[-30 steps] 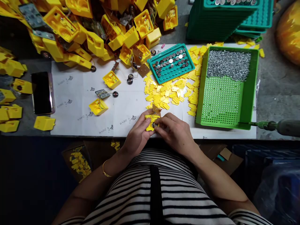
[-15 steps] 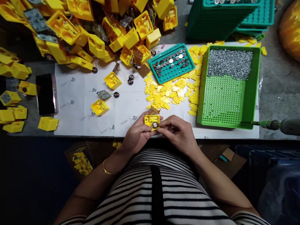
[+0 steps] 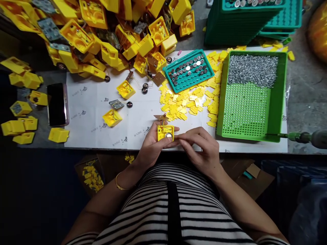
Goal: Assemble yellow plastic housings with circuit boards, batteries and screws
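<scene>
Lower centre of frame, at the near counter edge: left hand grips a small yellow box with a round silver cell set in it; a brown board hangs on wires just above. Right hand is loosely curled, fingertips touching the box's right side. Beyond, centre: loose yellow tabs. Right: green tray with metal pins in its far part. Left: black phone. Upper left: heap of yellow housings.
</scene>
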